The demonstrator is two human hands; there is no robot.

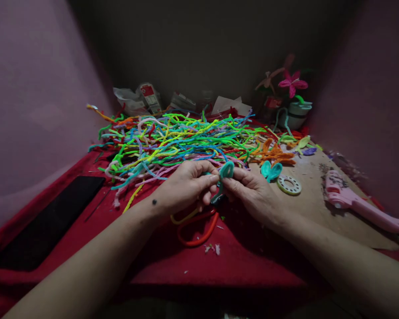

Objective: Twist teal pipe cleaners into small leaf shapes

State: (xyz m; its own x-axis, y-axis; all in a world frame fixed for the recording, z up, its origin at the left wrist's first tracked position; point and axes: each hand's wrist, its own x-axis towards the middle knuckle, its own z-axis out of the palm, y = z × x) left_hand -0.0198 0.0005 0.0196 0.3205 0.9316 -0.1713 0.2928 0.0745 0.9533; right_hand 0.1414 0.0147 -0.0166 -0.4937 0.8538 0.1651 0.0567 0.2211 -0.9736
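Note:
A teal pipe cleaner (226, 170) bent into a petal-like loop stands upright between my two hands, its tail hanging below. My left hand (191, 182) pinches it from the left with thumb and forefinger. From the right, my right hand (252, 190) closes its fingertips on the loop's lower part. Just under the hands lies what looks like a pair of scissors with a red-orange handle loop (197, 241); the rest is partly hidden. Right of my right hand is a finished-looking pair of teal petals (271, 170), beside a pale round disc with holes (289, 184).
A large heap of colourful pipe cleaners (186, 141) spreads behind my hands. Orange petals (274, 155) and a pink glue gun (362, 204) lie on cardboard at right. A black flat slab (49, 221) rests at left. A potted pink flower (293, 83) stands at the back right.

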